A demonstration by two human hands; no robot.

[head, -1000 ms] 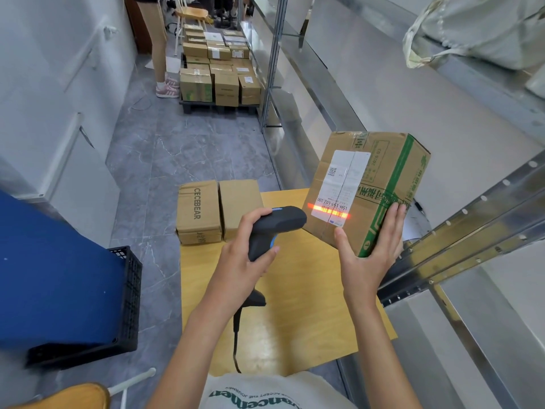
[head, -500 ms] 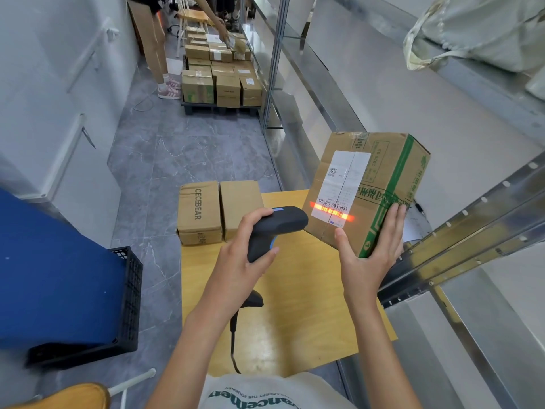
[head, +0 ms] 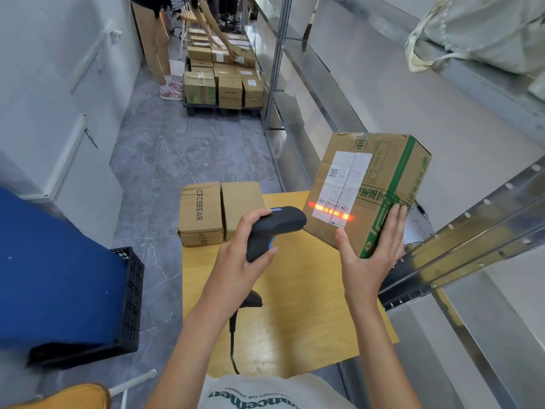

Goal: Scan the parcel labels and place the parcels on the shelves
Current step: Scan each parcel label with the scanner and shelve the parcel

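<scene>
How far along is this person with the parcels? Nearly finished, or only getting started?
Early on, it seems. No shelved parcel shows in this view. In hand: the left hand aims the scanner, its red line across the label of the parcel held by the right hand. Left: shelving that parcel, plus two boxes waiting on the table.
</scene>
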